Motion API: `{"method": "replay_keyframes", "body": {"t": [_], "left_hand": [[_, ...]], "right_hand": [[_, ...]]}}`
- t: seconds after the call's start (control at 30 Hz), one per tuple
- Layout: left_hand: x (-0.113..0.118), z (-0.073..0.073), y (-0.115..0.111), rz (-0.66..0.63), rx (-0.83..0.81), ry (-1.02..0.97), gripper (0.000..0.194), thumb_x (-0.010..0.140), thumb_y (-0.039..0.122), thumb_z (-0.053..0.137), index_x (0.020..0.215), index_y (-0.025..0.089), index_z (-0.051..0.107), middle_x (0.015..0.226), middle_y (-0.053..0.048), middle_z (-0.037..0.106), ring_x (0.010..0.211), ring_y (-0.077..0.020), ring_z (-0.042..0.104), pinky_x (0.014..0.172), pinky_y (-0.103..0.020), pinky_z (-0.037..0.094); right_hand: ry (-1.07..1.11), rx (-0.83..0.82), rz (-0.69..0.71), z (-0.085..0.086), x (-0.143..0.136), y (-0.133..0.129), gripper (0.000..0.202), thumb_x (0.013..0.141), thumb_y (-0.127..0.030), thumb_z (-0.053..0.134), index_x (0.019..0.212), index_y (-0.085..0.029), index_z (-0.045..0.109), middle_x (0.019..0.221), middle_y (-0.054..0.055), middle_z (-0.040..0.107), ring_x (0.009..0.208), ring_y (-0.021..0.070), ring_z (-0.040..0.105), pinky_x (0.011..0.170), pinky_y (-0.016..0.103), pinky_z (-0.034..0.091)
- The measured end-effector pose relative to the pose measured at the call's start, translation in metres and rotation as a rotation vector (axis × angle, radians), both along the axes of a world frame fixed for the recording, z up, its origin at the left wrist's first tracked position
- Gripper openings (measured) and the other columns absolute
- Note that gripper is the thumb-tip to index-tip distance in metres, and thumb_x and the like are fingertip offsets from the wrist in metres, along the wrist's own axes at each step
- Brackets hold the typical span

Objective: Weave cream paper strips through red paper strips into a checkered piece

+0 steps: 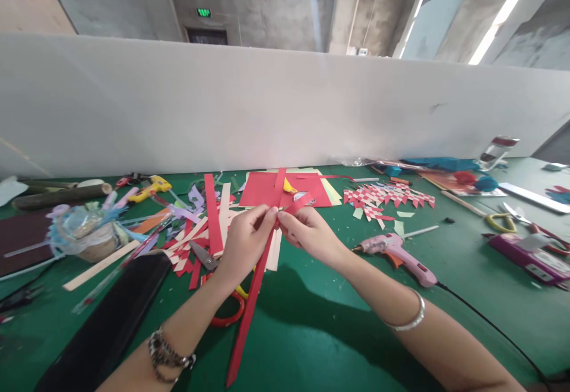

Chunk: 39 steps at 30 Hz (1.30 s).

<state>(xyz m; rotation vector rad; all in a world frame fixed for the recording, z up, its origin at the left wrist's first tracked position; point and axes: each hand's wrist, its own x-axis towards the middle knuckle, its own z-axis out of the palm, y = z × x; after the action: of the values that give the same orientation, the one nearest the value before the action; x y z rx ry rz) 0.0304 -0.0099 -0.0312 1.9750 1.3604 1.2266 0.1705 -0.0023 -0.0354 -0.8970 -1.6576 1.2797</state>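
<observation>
Landmark: red sheet [258, 190] on the green table [307, 350]. Red paper strips [249, 321] are held up just on the near side of it. One long tail slants down toward the wearer, a short end points up across the sheet, another end sticks out to the right, looks curled.

Left hand [249, 234]: thumb and index together, clamped on the strips where they meet. Right hand [312, 231]: same pinch, just beside it; its other fingers are curled under. Fold or overlap at the pinch is hidden, can't tell which, nor the number of strips.

Handling, my read: near weightless, floppy along the length, stiffer across. Not slippery; creases and tears if yanked. Best grip is flat between thumb and index, right at the meeting point; the long tail will swing if held far out.

Looks: plain matte red, narrow, straight edges, even width.

Left of and nearer than the sheet: cut strips and scraps [214, 217], scissors [229, 322] by the left wrist. Right of and nearer than it: pink glue gun [403, 255]. Directly right: red-and-white woven pieces [387, 196].
</observation>
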Motion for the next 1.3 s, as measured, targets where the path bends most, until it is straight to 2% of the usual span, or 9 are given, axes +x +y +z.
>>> {"method": "replay_keyframes", "body": {"t": [0.1, 0.3, 0.53, 0.67, 0.9, 1.03, 1.13, 1.2, 1.3], "left_hand": [[0.0015, -0.003, -0.0005, 0.012, 0.019, -0.014, 0.037, 0.086, 0.039, 0.039, 0.056, 0.02, 0.029, 0.052, 0.005, 0.026, 0.051, -0.011, 0.028, 0.048, -0.024, 0.024], [-0.0012, -0.0004, 0.0003, 0.067, -0.039, -0.154, 0.038, 0.088, 0.043, 0.039, 0.057, 0.021, 0.03, 0.053, 0.006, 0.026, 0.049, -0.0104, 0.029, 0.048, -0.024, 0.026], [-0.0003, -0.0026, -0.0001, -0.057, -0.054, -0.041, 0.042, 0.089, 0.045, 0.038, 0.056, 0.019, 0.046, 0.048, 0.005, 0.036, 0.047, -0.0117, 0.037, 0.048, -0.025, 0.028], [0.0028, -0.0042, -0.0025, 0.012, 0.019, -0.028, 0.043, 0.088, 0.042, 0.039, 0.052, 0.02, 0.035, 0.047, 0.005, 0.03, 0.046, -0.0109, 0.032, 0.047, -0.025, 0.025], [-0.0005, -0.0002, -0.0035, 0.118, 0.016, -0.162, 0.043, 0.087, 0.044, 0.04, 0.053, 0.022, 0.025, 0.048, 0.006, 0.024, 0.044, -0.0098, 0.027, 0.043, -0.025, 0.025], [-0.0026, -0.0003, -0.0007, 0.033, -0.146, -0.141, 0.047, 0.085, 0.057, 0.037, 0.053, 0.022, 0.039, 0.042, 0.006, 0.03, 0.039, -0.0111, 0.035, 0.04, -0.024, 0.028], [-0.0007, -0.0021, -0.0007, -0.048, -0.173, -0.073, 0.047, 0.085, 0.056, 0.037, 0.057, 0.02, 0.05, 0.041, 0.005, 0.035, 0.039, -0.0121, 0.038, 0.039, -0.024, 0.028], [0.0006, -0.0035, -0.0014, -0.047, -0.105, -0.034, 0.046, 0.086, 0.051, 0.037, 0.054, 0.02, 0.046, 0.043, 0.005, 0.035, 0.04, -0.0117, 0.038, 0.04, -0.024, 0.027], [0.0011, -0.0057, -0.0015, 0.007, -0.007, 0.001, 0.048, 0.087, 0.048, 0.037, 0.048, 0.021, 0.028, 0.043, 0.005, 0.026, 0.041, -0.0098, 0.029, 0.041, -0.025, 0.021]], "right_hand": [[0.011, -0.011, 0.044, -0.0015, -0.0009, -0.0012, 0.043, 0.085, -0.039, 0.043, 0.048, -0.02, 0.034, 0.039, -0.008, 0.028, 0.037, 0.0039, 0.024, 0.04, 0.023, 0.016], [-0.022, -0.017, 0.017, -0.0001, -0.0012, -0.0022, 0.042, 0.082, -0.037, 0.047, 0.048, -0.02, 0.032, 0.04, -0.008, 0.031, 0.037, 0.003, 0.023, 0.038, 0.022, 0.016], [0.077, -0.003, -0.105, 0.0047, -0.0001, -0.0012, 0.045, 0.082, -0.044, 0.048, 0.046, -0.021, 0.033, 0.039, -0.008, 0.028, 0.037, 0.0039, 0.022, 0.039, 0.023, 0.017], [0.06, 0.011, -0.043, 0.0039, -0.0025, -0.0046, 0.041, 0.08, -0.047, 0.05, 0.051, -0.02, 0.038, 0.043, -0.007, 0.034, 0.041, 0.005, 0.028, 0.04, 0.022, 0.021], [-0.012, -0.024, -0.012, 0.003, -0.0041, -0.0071, 0.036, 0.078, -0.032, 0.048, 0.048, -0.02, 0.034, 0.041, -0.008, 0.033, 0.039, 0.004, 0.026, 0.039, 0.021, 0.019], [0.066, -0.033, -0.056, 0.0027, -0.003, -0.0039, 0.035, 0.081, -0.037, 0.046, 0.051, -0.019, 0.039, 0.04, -0.008, 0.033, 0.037, 0.0044, 0.026, 0.039, 0.022, 0.018], [0.123, -0.004, -0.119, 0.003, -0.0012, -0.0023, 0.036, 0.083, -0.04, 0.045, 0.053, -0.02, 0.039, 0.041, -0.008, 0.032, 0.039, 0.0052, 0.028, 0.04, 0.022, 0.02], [0.108, 0.018, -0.118, 0.0028, -0.0006, -0.0026, 0.037, 0.083, -0.041, 0.046, 0.054, -0.02, 0.038, 0.044, -0.008, 0.033, 0.041, 0.0058, 0.03, 0.042, 0.022, 0.023], [0.039, 0.046, -0.078, 0.0014, -0.0016, -0.0046, 0.039, 0.083, -0.044, 0.049, 0.055, -0.021, 0.033, 0.047, -0.008, 0.031, 0.044, 0.006, 0.029, 0.043, 0.022, 0.023]]}}
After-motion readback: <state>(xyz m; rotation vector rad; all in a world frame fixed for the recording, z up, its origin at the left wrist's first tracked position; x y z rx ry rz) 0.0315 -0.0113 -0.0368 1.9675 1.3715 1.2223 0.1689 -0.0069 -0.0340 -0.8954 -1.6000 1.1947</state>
